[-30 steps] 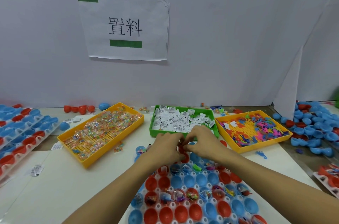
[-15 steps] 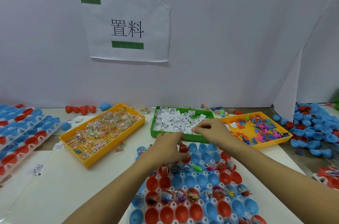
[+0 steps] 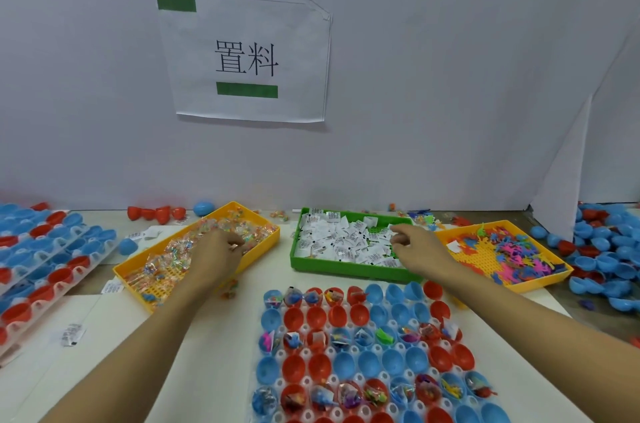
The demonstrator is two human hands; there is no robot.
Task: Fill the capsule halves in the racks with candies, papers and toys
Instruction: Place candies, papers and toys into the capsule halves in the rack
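Observation:
A white rack of red and blue capsule halves lies in front of me; some halves hold candies, papers and toys, others like a red half are bare. My left hand reaches into the yellow candy tray, fingertips curled among the wrapped candies, pinching one. My right hand hovers over the green tray of folded papers, fingers curled, pinching a paper. The yellow toy tray with colourful toys sits to the right.
More racks of halves are stacked at the left edge. A heap of loose blue and red halves lies at the far right. Loose halves sit by the wall, stray candies and a paper on the table.
Both hands left the rack's far edge. The left hand moved left into the candy tray, and the right hand moved forward onto the papers in the green tray.

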